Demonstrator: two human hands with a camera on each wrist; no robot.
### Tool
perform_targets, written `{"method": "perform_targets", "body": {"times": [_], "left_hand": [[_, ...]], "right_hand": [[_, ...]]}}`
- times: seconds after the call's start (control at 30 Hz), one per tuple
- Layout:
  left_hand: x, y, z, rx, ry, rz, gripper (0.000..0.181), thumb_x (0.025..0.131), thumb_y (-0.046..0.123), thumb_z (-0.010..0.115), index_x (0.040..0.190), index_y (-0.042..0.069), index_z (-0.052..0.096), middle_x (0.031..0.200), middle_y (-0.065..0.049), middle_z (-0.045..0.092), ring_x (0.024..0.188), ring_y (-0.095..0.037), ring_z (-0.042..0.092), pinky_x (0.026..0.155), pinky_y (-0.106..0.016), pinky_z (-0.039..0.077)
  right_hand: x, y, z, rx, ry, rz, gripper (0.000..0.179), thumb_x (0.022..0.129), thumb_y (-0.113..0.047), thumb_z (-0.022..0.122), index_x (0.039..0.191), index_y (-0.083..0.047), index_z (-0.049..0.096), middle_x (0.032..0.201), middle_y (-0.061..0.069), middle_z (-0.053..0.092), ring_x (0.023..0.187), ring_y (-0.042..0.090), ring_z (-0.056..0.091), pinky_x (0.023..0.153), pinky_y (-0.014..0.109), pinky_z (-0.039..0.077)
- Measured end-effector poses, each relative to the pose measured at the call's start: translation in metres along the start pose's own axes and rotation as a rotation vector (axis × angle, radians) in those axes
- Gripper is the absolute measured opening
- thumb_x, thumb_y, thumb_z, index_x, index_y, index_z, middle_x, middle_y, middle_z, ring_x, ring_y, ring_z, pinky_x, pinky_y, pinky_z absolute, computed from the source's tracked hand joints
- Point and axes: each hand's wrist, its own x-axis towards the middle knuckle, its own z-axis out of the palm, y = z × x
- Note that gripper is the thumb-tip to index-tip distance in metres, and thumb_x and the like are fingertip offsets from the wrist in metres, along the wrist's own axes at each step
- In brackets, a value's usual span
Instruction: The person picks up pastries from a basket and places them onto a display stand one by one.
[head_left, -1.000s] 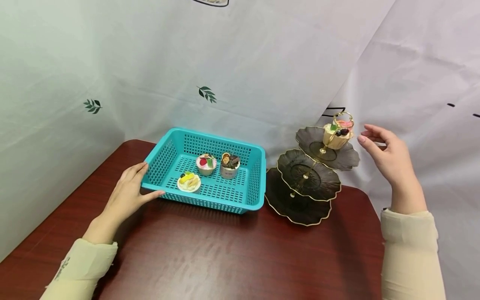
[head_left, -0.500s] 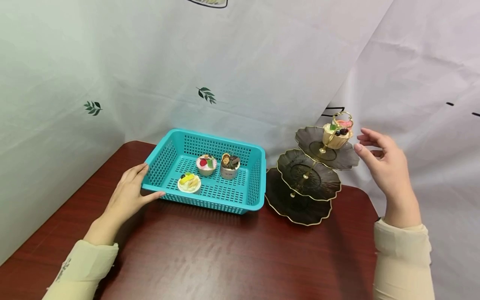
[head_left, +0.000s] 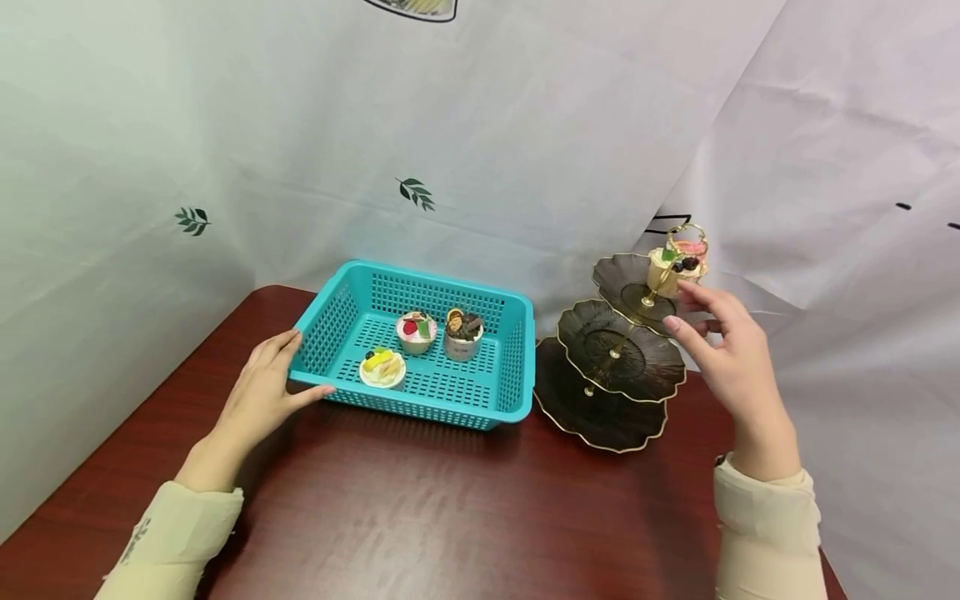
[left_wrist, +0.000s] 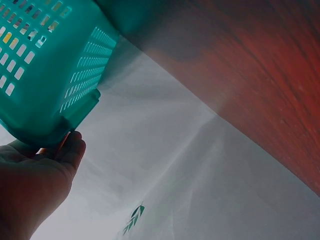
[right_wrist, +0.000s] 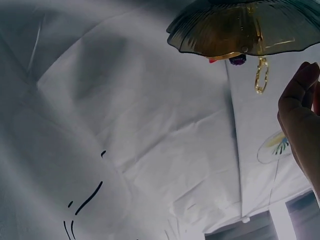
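Observation:
My left hand (head_left: 258,392) rests at the near left corner of a turquoise plastic basket (head_left: 431,410), fingers along the side rim and thumb stretched over the front rim. Inside sit a cupcake with yellow fruit (head_left: 381,367), one with a red berry on pink cream (head_left: 415,329) and a chocolate-topped one (head_left: 462,335). Further right stands a three-tier dark cake stand (head_left: 592,329) with gold edges. On its top tier is a cream-wrapped cupcake (head_left: 662,275) with green, pink and dark berry toppings. My right hand (head_left: 731,358), thumb and fingers apart, overlaps that tier's right side, holding nothing.
The dark red wooden table (head_left: 480,508) carries both basket and stand. Close behind it hangs a white cloth (head_left: 540,125) printed with leaves, which also runs along the left and right sides. A gold ring handle (head_left: 686,236) tops the stand.
My right hand has moved left from beside the stand to the near right of its top tier, below the cupcake. The left hand stays at the basket corner.

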Motion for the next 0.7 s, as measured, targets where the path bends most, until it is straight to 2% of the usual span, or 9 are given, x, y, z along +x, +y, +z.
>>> {"method": "perform_targets", "body": {"times": [0.2,0.3,0.4,0.47,0.7], "left_hand": [[0.001,0.002,0.000,0.000,-0.011,-0.010,0.099,0.075,0.047,0.078,0.142,-0.012,0.036,0.145,-0.029,0.037,0.131,-0.046,0.032,0.100,-0.066,0.036],[0.000,0.001,-0.001,0.002,-0.017,-0.015,0.099,0.076,0.047,0.078,0.142,-0.012,0.035,0.145,-0.029,0.037,0.132,-0.046,0.031,0.100,-0.066,0.037],[0.000,0.001,-0.001,0.003,-0.018,-0.016,0.099,0.076,0.047,0.078,0.143,-0.012,0.035,0.145,-0.029,0.036,0.132,-0.046,0.031,0.100,-0.066,0.037],[0.000,0.000,-0.001,0.003,-0.015,-0.015,0.099,0.076,0.047,0.078,0.143,-0.012,0.035,0.145,-0.029,0.036,0.132,-0.046,0.031,0.100,-0.066,0.037],[0.000,0.001,-0.001,0.010,-0.014,-0.009,0.098,0.075,0.046,0.078,0.141,-0.013,0.037,0.145,-0.029,0.037,0.131,-0.046,0.032,0.100,-0.066,0.037]], "right_hand": [[-0.005,-0.005,0.014,0.022,-0.038,-0.028,0.044,0.085,-0.003,0.069,0.128,-0.003,0.060,0.107,-0.025,0.054,0.093,-0.009,0.053,0.076,0.002,0.042],[-0.009,-0.006,0.021,0.027,-0.048,-0.044,0.044,0.084,-0.001,0.069,0.127,-0.002,0.060,0.109,-0.013,0.058,0.095,-0.007,0.054,0.076,0.003,0.043],[-0.012,-0.007,0.028,0.035,-0.062,-0.066,0.044,0.083,0.000,0.069,0.127,-0.002,0.061,0.112,0.006,0.063,0.098,-0.011,0.054,0.077,0.003,0.043],[-0.014,-0.008,0.033,0.041,-0.074,-0.073,0.045,0.083,0.000,0.069,0.127,-0.003,0.061,0.113,0.013,0.064,0.096,-0.013,0.054,0.076,0.003,0.044],[-0.024,-0.012,0.051,0.095,-0.101,-0.071,0.046,0.081,0.001,0.071,0.126,-0.005,0.062,0.112,0.014,0.064,0.097,-0.010,0.054,0.075,0.007,0.046]]}}
